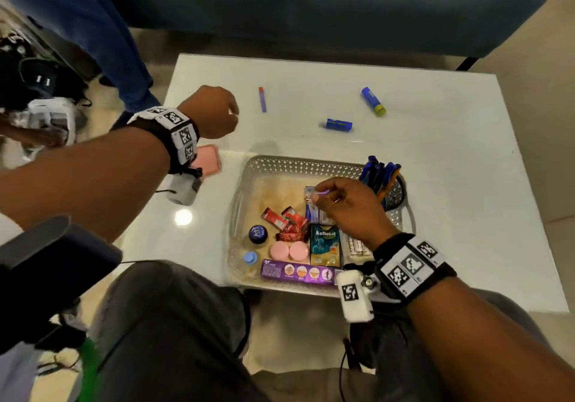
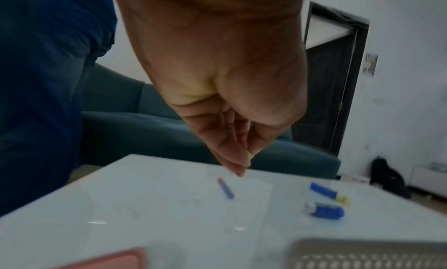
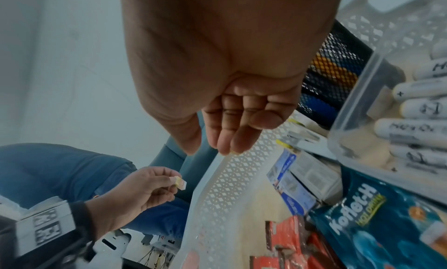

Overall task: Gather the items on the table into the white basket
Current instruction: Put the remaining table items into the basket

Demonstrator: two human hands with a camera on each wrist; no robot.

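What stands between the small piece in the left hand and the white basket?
Nothing visible. The left hand pinches a small pale piece above bare table, beside the white basket's open top. The right hand hovers over the basket's right part only.

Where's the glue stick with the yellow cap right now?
In the head view, the glue stick lies on the table, far right, beyond the basket.

Teal sofa (image 1: 311,6) behind glossy white table (image 1: 435,184), beige floor (image 1: 544,121), dark door (image 2: 338,82).
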